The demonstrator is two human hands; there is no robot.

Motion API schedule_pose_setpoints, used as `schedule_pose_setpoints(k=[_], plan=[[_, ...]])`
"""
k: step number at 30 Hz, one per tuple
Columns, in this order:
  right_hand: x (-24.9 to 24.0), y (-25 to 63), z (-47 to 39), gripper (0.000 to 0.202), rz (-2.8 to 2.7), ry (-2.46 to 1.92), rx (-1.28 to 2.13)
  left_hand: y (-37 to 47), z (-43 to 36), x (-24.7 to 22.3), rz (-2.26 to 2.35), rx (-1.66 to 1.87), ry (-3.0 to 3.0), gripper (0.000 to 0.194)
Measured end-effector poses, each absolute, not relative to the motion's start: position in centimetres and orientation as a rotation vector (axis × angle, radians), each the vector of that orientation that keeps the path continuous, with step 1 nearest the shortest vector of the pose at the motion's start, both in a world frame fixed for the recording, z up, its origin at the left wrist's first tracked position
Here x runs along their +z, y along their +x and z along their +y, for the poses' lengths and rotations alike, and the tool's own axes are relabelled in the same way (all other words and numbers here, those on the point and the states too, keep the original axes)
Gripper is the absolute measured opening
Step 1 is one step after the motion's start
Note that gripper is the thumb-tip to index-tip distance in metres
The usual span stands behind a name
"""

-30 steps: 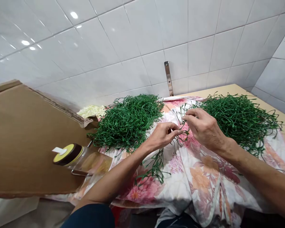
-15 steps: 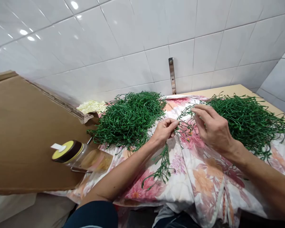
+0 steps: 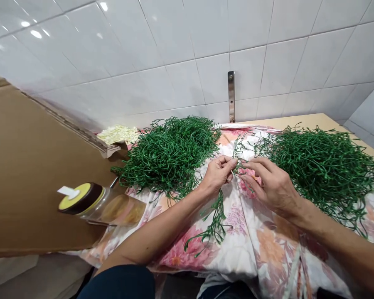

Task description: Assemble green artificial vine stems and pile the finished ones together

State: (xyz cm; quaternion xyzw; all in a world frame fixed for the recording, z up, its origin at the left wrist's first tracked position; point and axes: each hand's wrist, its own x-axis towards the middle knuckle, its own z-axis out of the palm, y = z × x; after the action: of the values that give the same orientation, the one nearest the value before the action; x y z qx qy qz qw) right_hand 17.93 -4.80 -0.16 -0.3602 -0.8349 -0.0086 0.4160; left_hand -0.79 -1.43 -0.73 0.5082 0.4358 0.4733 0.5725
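Observation:
My left hand (image 3: 217,172) is closed in a pinch on thin green stems, with a green sprig (image 3: 216,220) hanging beneath it over the floral cloth (image 3: 237,249). Close by on the right, my right hand (image 3: 269,182) has its thumb and fingers slightly apart, fingertips at the same stems near my left fingertips. One large pile of green stems (image 3: 171,151) lies left of my hands. Another green pile (image 3: 324,166) lies to the right, with loose stems reaching towards my hands.
At the left stands a large cardboard box (image 3: 43,174), with a jar (image 3: 102,203) with a yellow and brown lid leaning in front of it. Pale yellow-white pieces (image 3: 120,135) lie behind the left pile. A metal bracket (image 3: 231,97) is on the tiled wall.
My right hand has come down and left, its fingertips now close to my left hand. My left hand keeps its pinch. The view has shifted slightly.

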Motion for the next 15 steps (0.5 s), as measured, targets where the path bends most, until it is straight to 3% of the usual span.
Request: schedule_pose_setpoints(k=[15], plan=[[-1.4,16.9,-5.4,0.018,-2.165,-0.986,0.072,-0.6,-2.1,-0.3,1.001,1.244,1.207,0.034]])
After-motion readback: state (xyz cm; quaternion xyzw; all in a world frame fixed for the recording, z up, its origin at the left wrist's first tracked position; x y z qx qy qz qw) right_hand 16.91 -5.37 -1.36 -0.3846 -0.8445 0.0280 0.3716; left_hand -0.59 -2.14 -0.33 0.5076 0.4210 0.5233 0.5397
